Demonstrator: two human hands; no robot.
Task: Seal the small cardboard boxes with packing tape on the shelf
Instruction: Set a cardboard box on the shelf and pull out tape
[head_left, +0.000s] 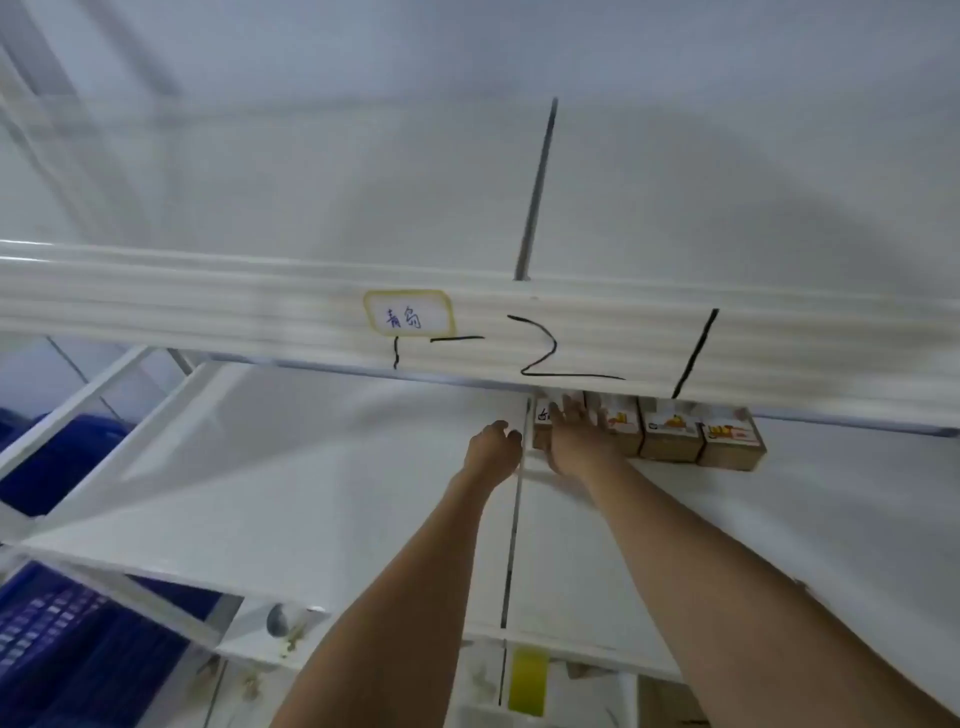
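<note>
From the head view, a row of small cardboard boxes sits at the back of the white shelf. The right hand, fingers spread, rests on the leftmost box; the left hand hangs loosely curled, holding nothing. The boxes look light and stiff; best held by the sides.

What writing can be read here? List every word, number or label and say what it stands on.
"青岛": blue handwriting on the yellow-edged label stuck to the front beam of the upper shelf.
"1-2": black marker strokes on the same beam, beside and under the label; a slanted stroke follows to the right.
Printed labels on the small cardboard boxes: coloured pictures show, text too blurred to read.
</note>
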